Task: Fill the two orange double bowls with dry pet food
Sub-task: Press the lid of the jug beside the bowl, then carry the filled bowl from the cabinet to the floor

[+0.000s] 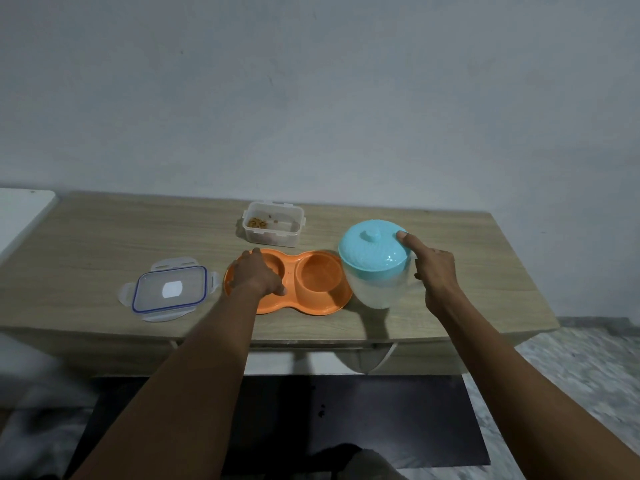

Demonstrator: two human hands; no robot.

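An orange double bowl [311, 299] lies on the wooden table [104, 237], near the front edge. My left hand [258, 275] covers its left cup and grips that side. The right cup looks bare inside. Just right of the bowl stands a translucent jug [377, 289] with a light blue lid [372, 251]. My right hand [433, 268] holds the jug's right side, thumb resting on the lid's edge. Behind the bowl sits a clear open container [273, 225] with a little brown dry pet food in its left corner. Only one orange bowl unit is distinguishable.
The container's clear lid with a blue seal [169, 292] lies flat to the left of the bowl. A white surface [20, 216] adjoins the table at the far left. A grey wall rises right behind the table. Below the front edge is a dark mat [346, 417].
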